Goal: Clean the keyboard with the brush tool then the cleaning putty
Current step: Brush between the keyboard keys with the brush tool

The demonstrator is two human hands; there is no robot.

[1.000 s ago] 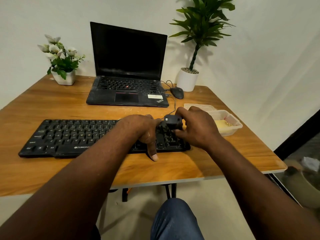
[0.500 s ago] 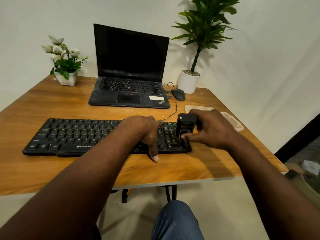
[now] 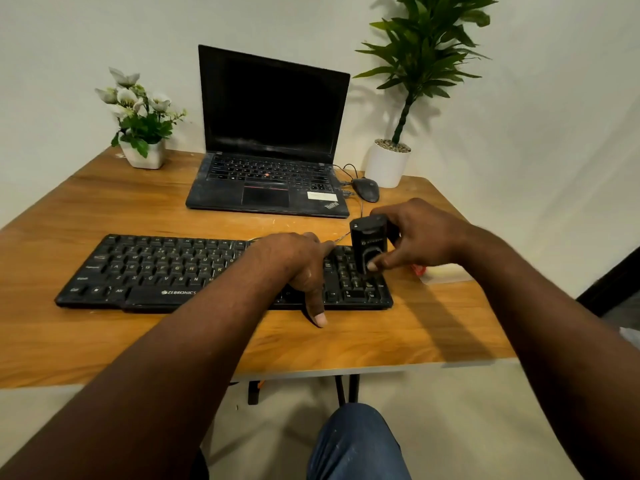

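- Table (image 3: pixel 138 209) of orange-brown wood fills most of the view, with a pale wall behind it and a light floor seen below its near edge.
- An open black laptop (image 3: pixel 273 140) with a dark screen is set at the back centre of the table.
- A tall green plant (image 3: pixel 420 64) in a white pot is placed at the back right corner, close to the wall.
- A black keyboard (image 3: pixel 156 268) is laid flat along the near half of the table, in front of the laptop and well apart from it.
- A small white pot of pale flowers (image 3: pixel 138 116) is seen at the back left.
- The left hand (image 3: pixel 298 261) is laid palm-down over the right-hand part of the keyboard, fingers loosely bent and nothing gripped, with the thumb stretched over the keyboard's near edge onto the wood.
- The right hand (image 3: pixel 419 237) is closed around the brush tool (image 3: pixel 369 244), the thumb pressed on its front face.
- The brush tool, a short black block, is held upright over the number pad at the keyboard's right end; whether its lower end touches the keys cannot be told.
- A pale container (image 3: pixel 446 273) is partly hidden behind the right wrist, just beside the keyboard's right end.
- A black mouse (image 3: pixel 365 189) lies just right of the laptop.
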